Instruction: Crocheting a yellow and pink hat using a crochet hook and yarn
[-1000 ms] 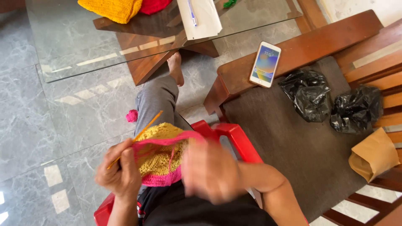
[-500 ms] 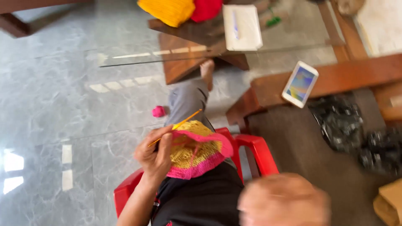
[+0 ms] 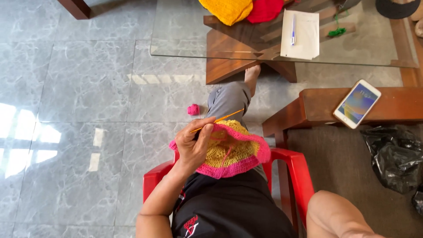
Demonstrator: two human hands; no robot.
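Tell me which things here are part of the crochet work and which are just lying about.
In use:
left hand
crochet hook
yellow and pink crochet piece
pink yarn ball on the floor (probably)

Lying about:
phone on the wooden bench
paper and pen on the glass table
black bags
yellow knit and red knit

Right hand off the crochet piece (image 3: 229, 149), out of view.

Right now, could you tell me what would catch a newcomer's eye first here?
The yellow and pink crochet piece in the lap, gripped by the left hand along with an orange crochet hook. Next, the red plastic chair beneath, and the lit phone on the wooden armrest at right.
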